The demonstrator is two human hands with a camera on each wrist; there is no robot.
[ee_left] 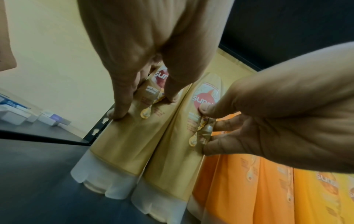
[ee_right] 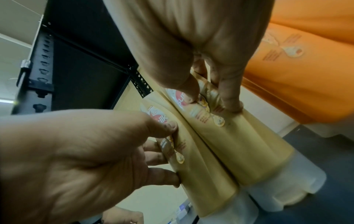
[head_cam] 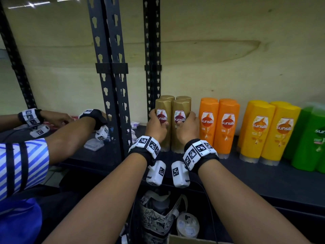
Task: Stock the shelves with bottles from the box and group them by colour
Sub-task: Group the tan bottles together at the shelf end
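Two gold bottles stand upright side by side at the left end of the dark shelf (head_cam: 263,175), with two more gold ones (head_cam: 183,98) behind them. My left hand (head_cam: 158,121) grips the left front gold bottle (head_cam: 165,140), thumb on its label and fingers round its left side. My right hand (head_cam: 186,121) grips the right front gold bottle (head_cam: 178,141) the same way. In the left wrist view the left gold bottle (ee_left: 118,144) rests on the shelf on its clear cap. In the right wrist view the right gold bottle (ee_right: 249,144) does the same.
Right of the gold group stand orange bottles (head_cam: 219,125), then yellow bottles (head_cam: 269,132), then green bottles (head_cam: 311,141). Black slotted uprights (head_cam: 112,85) rise just left of the gold bottles. Another person's arms (head_cam: 70,136) work over small boxes on the neighbouring shelf. A cardboard box edge (head_cam: 184,240) lies below.
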